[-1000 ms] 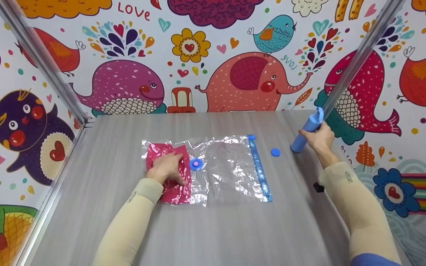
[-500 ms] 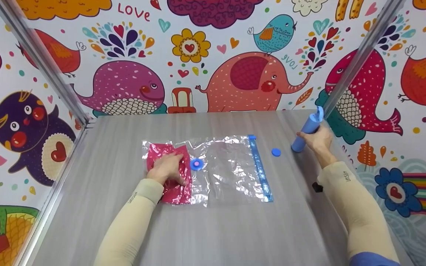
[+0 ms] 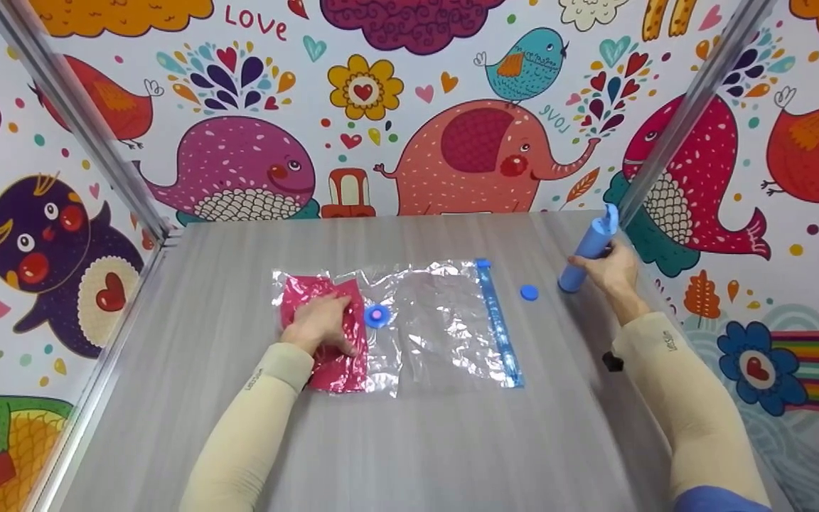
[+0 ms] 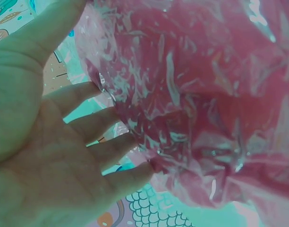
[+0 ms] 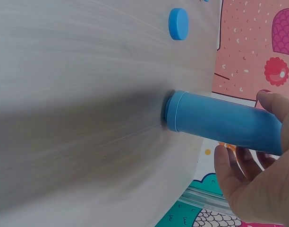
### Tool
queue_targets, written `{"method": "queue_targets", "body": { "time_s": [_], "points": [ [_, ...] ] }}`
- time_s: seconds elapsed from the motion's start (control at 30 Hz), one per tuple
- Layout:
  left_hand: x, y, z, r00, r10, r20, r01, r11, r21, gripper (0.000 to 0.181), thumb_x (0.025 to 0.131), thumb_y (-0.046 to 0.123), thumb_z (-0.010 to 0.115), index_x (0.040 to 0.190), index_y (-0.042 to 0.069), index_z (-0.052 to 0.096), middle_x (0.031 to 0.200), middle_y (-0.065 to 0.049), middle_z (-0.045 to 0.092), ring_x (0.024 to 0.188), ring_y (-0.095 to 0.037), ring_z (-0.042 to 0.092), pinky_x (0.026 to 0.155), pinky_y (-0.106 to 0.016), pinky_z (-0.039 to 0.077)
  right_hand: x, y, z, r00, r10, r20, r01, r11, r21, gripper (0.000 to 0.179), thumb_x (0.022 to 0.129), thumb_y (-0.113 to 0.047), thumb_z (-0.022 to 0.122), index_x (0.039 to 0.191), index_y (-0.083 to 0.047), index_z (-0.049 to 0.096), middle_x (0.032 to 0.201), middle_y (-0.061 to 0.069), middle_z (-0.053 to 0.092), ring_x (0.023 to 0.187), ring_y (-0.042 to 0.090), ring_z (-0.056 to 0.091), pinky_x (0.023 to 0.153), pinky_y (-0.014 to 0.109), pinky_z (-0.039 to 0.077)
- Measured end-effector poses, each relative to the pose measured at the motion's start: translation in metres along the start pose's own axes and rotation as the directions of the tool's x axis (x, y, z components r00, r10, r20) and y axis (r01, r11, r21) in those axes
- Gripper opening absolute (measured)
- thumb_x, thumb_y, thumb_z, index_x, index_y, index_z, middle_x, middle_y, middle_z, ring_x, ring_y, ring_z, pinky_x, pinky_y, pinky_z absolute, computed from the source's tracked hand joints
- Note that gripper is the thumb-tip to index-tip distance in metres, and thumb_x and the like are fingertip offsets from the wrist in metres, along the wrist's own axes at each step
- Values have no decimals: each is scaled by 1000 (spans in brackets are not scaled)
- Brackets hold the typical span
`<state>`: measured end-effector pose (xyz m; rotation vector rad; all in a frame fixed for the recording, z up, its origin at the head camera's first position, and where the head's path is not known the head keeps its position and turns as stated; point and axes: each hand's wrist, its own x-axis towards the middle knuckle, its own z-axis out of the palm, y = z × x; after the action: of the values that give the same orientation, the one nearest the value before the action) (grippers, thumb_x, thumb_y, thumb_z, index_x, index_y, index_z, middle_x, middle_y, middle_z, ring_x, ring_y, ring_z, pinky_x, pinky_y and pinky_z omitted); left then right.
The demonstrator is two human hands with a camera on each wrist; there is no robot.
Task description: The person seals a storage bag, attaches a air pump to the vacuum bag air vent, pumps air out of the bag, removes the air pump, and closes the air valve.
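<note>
A clear vacuum storage bag [image 3: 445,331] lies flat on the table, with folded pink material [image 3: 348,371] inside its left end. My left hand [image 3: 320,323] rests on that pink end, its fingers extended across the plastic. In the left wrist view, the fingertips of the left hand [image 4: 64,151] touch the wrinkled film over the pink material [image 4: 206,118]. A round blue valve [image 3: 377,316] sits right of this hand. At the right, my right hand [image 3: 616,270] grips a blue hand pump [image 3: 589,247], thumb and fingers around its barrel [image 5: 225,120]. The pump stands slightly tilted, its lower end at the tabletop.
Between bag and pump lies a round blue cap [image 3: 529,292], also visible in the right wrist view. A blue zip strip [image 3: 499,327] closes off the bag's right side. Printed walls and metal posts [image 3: 680,121] border the grey table [image 3: 409,455].
</note>
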<state>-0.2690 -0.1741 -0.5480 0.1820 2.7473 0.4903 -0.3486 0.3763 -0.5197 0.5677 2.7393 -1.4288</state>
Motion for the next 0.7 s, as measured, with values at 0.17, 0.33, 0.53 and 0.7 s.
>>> {"method": "queue_targets", "body": {
  "time_s": [0.17,0.33,0.53,0.7],
  "points": [
    [-1,1,0,1000,3,3,-3,1000,2,119,75,36,105,173,9,42,182,-22,37,167,-55,36,134,-75,33,-3,2,-3,1000,-17,20,18,999,-31,95,101,-40,85,173,-2,35,174,29,47,160,49,50,135,67,39],
    [-1,1,0,1000,-1,3,1,1000,1,120,74,36,105,173,10,43,182,-23,37,168,-54,35,135,-75,32,-8,6,-6,999,-24,33,27,997,-75,91,100,-41,85,168,3,42,166,31,56,151,48,59,131,63,47],
    [-1,0,0,1000,-3,3,3,1000,-3,119,75,35,105,173,9,42,182,-23,37,168,-54,35,136,-75,29,-13,11,-7,995,48,82,-37,991,-129,86,101,-43,82,163,5,46,156,31,60,134,42,64,122,59,57],
    [-1,0,1,1000,2,0,-2,1000,7,120,75,36,105,173,9,42,182,-23,37,167,-55,36,135,-75,31,-16,14,-6,985,117,125,-96,982,-163,81,105,-46,77,161,5,48,149,27,61,131,40,64,119,56,59]
  ]
}}
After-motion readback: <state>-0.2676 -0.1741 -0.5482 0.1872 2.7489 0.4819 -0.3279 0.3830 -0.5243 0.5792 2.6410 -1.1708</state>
